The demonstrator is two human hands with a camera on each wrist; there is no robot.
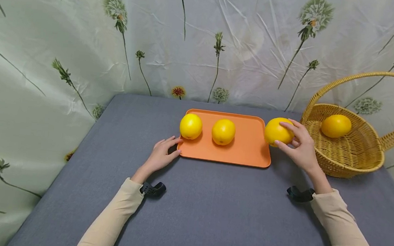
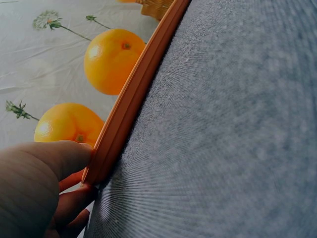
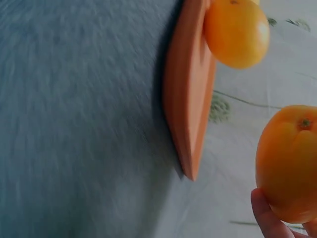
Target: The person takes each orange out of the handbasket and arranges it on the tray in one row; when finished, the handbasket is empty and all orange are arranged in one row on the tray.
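- The orange (image 1: 277, 131) in the right hand (image 1: 299, 148) is round, smooth and bright yellow-orange; the right wrist view shows a small dark stem dimple at its top.
- It sits just off the right edge of the orange tray (image 1: 248, 149), between the tray and the wicker basket (image 1: 349, 153), and appears lifted slightly above the desk (image 1: 210, 211).
- The right hand's grip is a wide curl: the fingers arch over the top and far side of the fruit, the thumb presses from below, and the palm stays off it.
- In the right wrist view only a fingertip (image 3: 265, 215) shows under the fruit; that picture is blurred.
- The left hand (image 1: 162, 153) lies low on the desk with relaxed, nearly straight fingers, holding nothing; its fingertips touch the near left corner of the tray.
- The left wrist view shows the thumb against the tray's raised rim and fingers tucked at the corner.
- Two more oranges rest on the tray: one (image 1: 191, 126) at the left edge, just beyond the left hand, and one (image 1: 223, 131) near the middle, close together but apart.
- A fourth orange (image 1: 336, 125) lies inside the basket, which has a tall arched handle and stands at the right of the desk.
- The desk is covered in plain grey cloth.
- Behind and at both sides hangs a pale creased sheet (image 1: 85, 29) printed with dandelions and thin stems.
- Both arms wear beige sleeves with a dark strap at each wrist.
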